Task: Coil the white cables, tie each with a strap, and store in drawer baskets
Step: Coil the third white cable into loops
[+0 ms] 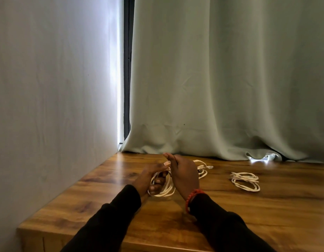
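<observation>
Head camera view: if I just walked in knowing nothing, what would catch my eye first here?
Probably the two hands at centre: the left hand grips a coil of white cable, with the right hand raised against it. Then another white coil lying alone to the right on the wooden table, below a pale green curtain.

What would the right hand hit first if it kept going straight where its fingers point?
The right hand points up and away across the table. Nothing stands in that line until the green curtain behind, though depth is hard to judge.
</observation>
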The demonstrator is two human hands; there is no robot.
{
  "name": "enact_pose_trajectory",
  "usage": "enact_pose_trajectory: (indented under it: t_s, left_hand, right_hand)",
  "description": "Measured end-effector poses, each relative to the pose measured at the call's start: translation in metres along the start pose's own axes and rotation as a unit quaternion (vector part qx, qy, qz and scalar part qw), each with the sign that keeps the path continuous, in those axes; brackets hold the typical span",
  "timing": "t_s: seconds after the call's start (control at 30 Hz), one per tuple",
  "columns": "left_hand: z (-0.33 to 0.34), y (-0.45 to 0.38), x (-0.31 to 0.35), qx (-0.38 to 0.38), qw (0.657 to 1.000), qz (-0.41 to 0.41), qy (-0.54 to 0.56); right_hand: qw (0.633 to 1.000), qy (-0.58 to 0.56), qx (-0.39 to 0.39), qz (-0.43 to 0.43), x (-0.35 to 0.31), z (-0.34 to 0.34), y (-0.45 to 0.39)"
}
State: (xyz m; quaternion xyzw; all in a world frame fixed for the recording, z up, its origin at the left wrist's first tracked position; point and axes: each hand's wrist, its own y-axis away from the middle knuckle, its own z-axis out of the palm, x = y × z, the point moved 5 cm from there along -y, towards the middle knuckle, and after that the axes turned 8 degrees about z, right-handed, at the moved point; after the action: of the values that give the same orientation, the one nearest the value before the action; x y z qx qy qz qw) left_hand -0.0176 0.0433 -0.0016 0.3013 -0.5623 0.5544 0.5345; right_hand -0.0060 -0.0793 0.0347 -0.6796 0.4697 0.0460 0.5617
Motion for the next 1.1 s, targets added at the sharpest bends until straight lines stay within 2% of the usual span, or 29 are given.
enact_pose_trajectory:
  t_s: [0.13, 0.27, 0.4, 0.47, 0.6, 0.83, 0.93, 1.1]
  left_hand:
    - [0.001, 0.000, 0.003, 0.041, 0.998, 0.046, -0.019]
    - [-0.007, -0.003, 0.005, 0.071, 0.995, 0.064, 0.033]
    - [-0.018, -0.007, 0.006, 0.113, 0.990, 0.074, 0.050]
    - [-0.018, -0.007, 0.005, 0.119, 0.989, 0.077, 0.053]
    - [-0.014, -0.009, 0.006, 0.131, 0.986, 0.085, 0.058]
    - [-0.027, -0.015, 0.007, 0.166, 0.979, 0.088, 0.075]
    - [-0.026, -0.016, 0.011, 0.136, 0.983, 0.095, 0.082]
    - [-0.011, -0.014, 0.015, 0.065, 0.984, 0.162, 0.018]
  right_hand:
    - [0.996, -0.070, -0.042, 0.044, 0.000, -0.001, -0.001]
    - [0.971, -0.179, -0.141, 0.079, -0.002, 0.012, 0.004]
    - [0.960, -0.187, -0.206, 0.039, -0.009, 0.015, 0.013]
    - [0.964, -0.179, -0.196, 0.029, -0.011, 0.014, 0.014]
    - [0.957, -0.210, -0.191, 0.065, -0.012, 0.014, 0.009]
    - [0.940, -0.250, -0.226, 0.050, -0.015, 0.016, 0.015]
    - [0.945, -0.249, -0.207, 0.044, -0.015, 0.015, 0.015]
    - [0.961, -0.228, -0.133, 0.083, 0.000, 0.002, 0.005]
